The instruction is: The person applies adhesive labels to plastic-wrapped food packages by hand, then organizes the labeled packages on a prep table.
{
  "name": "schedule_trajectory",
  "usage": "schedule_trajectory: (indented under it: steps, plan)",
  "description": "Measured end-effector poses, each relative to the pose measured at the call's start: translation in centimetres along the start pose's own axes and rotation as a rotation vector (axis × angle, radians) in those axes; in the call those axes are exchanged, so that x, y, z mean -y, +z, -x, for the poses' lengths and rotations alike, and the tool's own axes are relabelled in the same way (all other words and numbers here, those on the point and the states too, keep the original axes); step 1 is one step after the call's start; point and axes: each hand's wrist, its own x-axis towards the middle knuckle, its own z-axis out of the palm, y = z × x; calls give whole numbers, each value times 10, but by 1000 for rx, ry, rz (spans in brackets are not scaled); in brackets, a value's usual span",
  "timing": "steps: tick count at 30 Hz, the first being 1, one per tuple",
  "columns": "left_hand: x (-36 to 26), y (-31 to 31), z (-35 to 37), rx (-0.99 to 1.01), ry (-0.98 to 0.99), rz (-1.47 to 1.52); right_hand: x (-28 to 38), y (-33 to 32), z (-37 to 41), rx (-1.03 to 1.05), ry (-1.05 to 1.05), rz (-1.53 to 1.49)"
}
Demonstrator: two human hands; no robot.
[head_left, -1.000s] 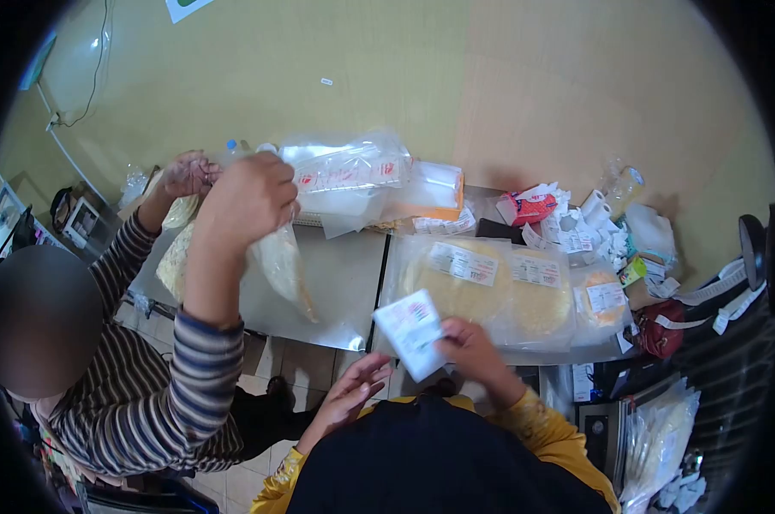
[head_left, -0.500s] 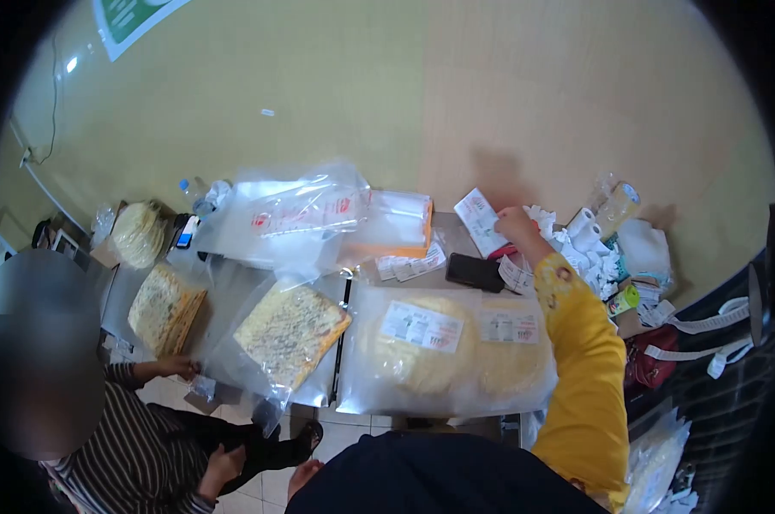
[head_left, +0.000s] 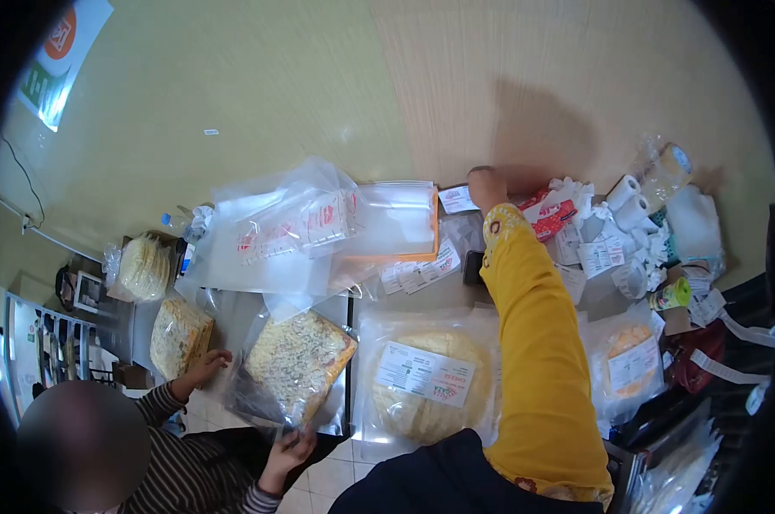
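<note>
My right hand (head_left: pixel 487 188), in a yellow sleeve, is closed at the back edge of the table, with a printed white label (head_left: pixel 457 200) at its fingers. My left hand is out of view. Beneath my right arm lies a flat clear bag of round, pale yellow food (head_left: pixel 396 411) with a white label (head_left: pixel 426 373) on top. Right of my sleeve sits another labelled clear bag (head_left: pixel 606 403). More printed labels (head_left: pixel 421 267) rest on a bag left of my forearm, and a dark phone (head_left: pixel 472 268) is partly hidden by the sleeve.
A co-worker in striped sleeves touches a bagged stack of speckled sheets (head_left: pixel 297 364) at the left. Plastic bags (head_left: pixel 293 223) lie over an orange-edged tray (head_left: pixel 436 223). A red packet (head_left: pixel 552 218), crumpled paper, white rolls (head_left: pixel 629 201) and tape (head_left: pixel 679 160) crowd the back right.
My right hand has moved slightly left and back with the label, now lower and flatter. My left hand has left view. The view has shifted, and the co-worker now touches the middle bag.
</note>
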Motion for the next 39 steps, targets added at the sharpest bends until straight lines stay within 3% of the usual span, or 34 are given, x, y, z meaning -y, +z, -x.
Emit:
schedule_trajectory:
  steps: [2, 4, 6, 12, 15, 17, 18, 19, 22, 24, 26, 28, 30, 32, 34, 35, 38, 39]
  plan:
    - [-8, 12, -33, 110, -14, -284, -2, 11, 0, 63, 47, -14]
    - [-8, 29, -70, 198, -73, -331, -3, 12, -1, 120, 76, 5]
    - [24, 48, -101, 286, -284, -225, 4, 9, 1, 184, 86, 51]
    - [-9, 93, -195, 181, -167, -627, 26, 19, 19, -149, 38, 548]
    - [-17, 112, -212, 68, -195, -566, 34, 10, 23, -217, -103, 320]
    - [-23, 124, -218, -17, -224, -486, 45, -21, 28, 206, -144, -106]
    - [-32, 130, -222, -49, -251, -325, 48, -31, 31, 413, -162, -319]
    - [-46, 136, -228, -86, -274, -164, 44, -13, 31, 432, -189, -398]
    - [-45, 157, -228, -195, -361, 755, 34, 24, 32, 477, -231, -543]
    - [28, 174, -202, -310, -405, 1463, 30, 12, 42, 500, -198, -515]
    - [-41, 197, -229, -53, -329, 740, 25, 4, 47, 594, -237, -336]
    - [-41, 201, -230, -6, -400, 647, 18, -7, 54, 658, -267, -268]
    - [41, 186, -192, -159, -624, 1188, 12, -20, 64, 694, -294, -312]
    - [37, 163, -169, -258, -675, 1310, 16, -14, 67, 627, -288, -247]
    - [42, 133, -144, -282, -557, 1547, 22, -12, 72, 558, -288, -220]
    - [48, 119, -135, -251, -406, 1715, 28, -12, 74, 521, -292, -226]
    - [11, 92, -129, -245, -532, 1769, 38, 6, 68, 586, -350, -273]
    - [18, 92, -128, -162, -510, 1650, 40, 12, 65, 636, -378, -293]
